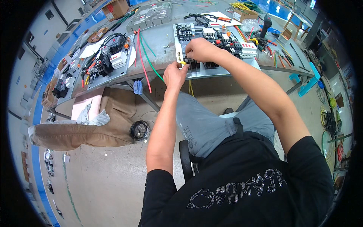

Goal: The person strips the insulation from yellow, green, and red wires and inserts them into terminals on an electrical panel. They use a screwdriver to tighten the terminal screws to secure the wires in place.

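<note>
A metal mounting plate (211,73) carrying electrical parts lies before me at the table's near edge. Black contactor-like blocks, white breakers (248,50) and bundled wires are fixed on it. My left hand (175,76) is at the plate's near left corner, thumb and forefinger closed on a small yellow piece (183,62), perhaps a wire end. Over the black parts just right of it, my right hand (202,50) has its fingers curled together; what they hold, if anything, is hidden. Thin yellow wires (191,87) hang below the plate's edge.
Left on the table is a second plate (117,72) with similar parts. Red and green wires (140,60) overhang the edge. A power driver (266,26) and hand tools lie right. Brown cloth (87,132), a black wire coil (139,130) and a blue stool (309,81) are below.
</note>
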The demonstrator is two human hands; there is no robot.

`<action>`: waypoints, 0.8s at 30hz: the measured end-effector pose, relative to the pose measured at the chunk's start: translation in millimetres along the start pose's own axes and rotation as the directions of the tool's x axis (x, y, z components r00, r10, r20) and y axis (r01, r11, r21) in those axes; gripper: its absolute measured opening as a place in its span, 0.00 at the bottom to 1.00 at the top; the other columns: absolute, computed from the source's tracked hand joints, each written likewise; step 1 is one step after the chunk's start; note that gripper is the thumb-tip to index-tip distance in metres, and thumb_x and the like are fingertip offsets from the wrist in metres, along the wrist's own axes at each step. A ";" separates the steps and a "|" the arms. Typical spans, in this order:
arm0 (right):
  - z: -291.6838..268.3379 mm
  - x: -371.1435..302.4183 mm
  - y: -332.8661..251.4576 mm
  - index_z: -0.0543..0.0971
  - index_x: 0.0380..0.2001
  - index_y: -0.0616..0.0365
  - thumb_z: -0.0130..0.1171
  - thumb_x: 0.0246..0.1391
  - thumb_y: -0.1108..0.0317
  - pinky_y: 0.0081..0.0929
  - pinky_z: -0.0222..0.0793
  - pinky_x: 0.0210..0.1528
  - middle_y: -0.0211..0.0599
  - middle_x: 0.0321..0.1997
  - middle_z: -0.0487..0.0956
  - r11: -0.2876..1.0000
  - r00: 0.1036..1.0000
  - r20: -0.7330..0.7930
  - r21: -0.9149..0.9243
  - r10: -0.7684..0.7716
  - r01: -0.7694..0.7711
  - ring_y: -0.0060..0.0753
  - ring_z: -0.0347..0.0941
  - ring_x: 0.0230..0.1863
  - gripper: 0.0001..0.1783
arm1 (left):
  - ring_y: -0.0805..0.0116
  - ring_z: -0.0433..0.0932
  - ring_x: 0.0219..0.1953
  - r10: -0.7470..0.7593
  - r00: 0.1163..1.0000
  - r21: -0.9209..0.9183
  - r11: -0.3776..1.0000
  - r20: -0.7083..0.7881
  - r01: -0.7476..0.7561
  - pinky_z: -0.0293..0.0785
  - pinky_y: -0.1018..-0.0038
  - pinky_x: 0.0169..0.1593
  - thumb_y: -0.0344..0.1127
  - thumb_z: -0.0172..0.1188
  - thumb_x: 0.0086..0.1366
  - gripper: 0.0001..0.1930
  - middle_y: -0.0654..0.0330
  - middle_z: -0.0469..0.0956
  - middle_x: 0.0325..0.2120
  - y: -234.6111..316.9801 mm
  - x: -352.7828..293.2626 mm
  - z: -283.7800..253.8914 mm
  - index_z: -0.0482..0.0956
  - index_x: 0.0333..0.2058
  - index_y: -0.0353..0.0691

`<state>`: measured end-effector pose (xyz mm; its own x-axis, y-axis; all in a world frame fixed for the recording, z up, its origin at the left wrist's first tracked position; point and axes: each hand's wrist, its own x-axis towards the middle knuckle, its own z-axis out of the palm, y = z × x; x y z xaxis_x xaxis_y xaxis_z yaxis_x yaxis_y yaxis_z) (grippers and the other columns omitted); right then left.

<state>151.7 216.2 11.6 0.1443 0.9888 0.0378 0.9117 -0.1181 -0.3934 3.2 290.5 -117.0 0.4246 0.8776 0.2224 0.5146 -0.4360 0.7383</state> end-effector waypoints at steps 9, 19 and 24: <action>-17.3 -51.4 30.7 0.87 0.42 0.65 0.65 0.63 0.64 0.28 0.77 0.32 0.39 0.26 0.84 0.934 0.969 -0.223 0.311 -0.111 0.178 0.25 0.81 0.24 0.14 | 0.67 0.80 0.28 -0.214 0.976 -0.198 0.960 -0.053 0.199 0.75 0.64 0.38 0.46 0.71 0.58 0.17 0.58 0.83 0.23 14.7 9.6 14.9 0.85 0.27 0.34; 29.9 -99.9 94.8 0.86 0.42 0.65 0.65 0.63 0.63 0.33 0.78 0.33 0.45 0.33 0.85 0.800 0.985 -0.162 0.581 -0.065 0.148 0.33 0.83 0.26 0.14 | 0.72 0.65 0.24 0.065 0.970 -0.281 0.950 -0.235 -0.132 0.66 0.71 0.31 0.33 0.67 0.58 0.09 0.65 0.67 0.21 -10.6 -12.1 35.3 0.81 0.33 0.32; 56.4 -102.5 121.3 0.87 0.41 0.64 0.65 0.62 0.64 0.37 0.78 0.37 0.48 0.36 0.85 0.822 0.988 -0.130 0.551 -0.087 0.145 0.44 0.84 0.31 0.13 | 0.78 0.64 0.24 0.178 0.961 -0.169 0.962 -0.212 -0.216 0.65 0.75 0.31 0.30 0.66 0.61 0.07 0.68 0.67 0.21 2.4 -11.7 30.8 0.81 0.34 0.31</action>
<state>225.7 105.7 -91.9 0.1135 0.9750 0.1910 0.5582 0.0965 -0.8241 22.4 273.0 -137.4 0.3416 0.8078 0.4804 0.2771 -0.5750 0.7698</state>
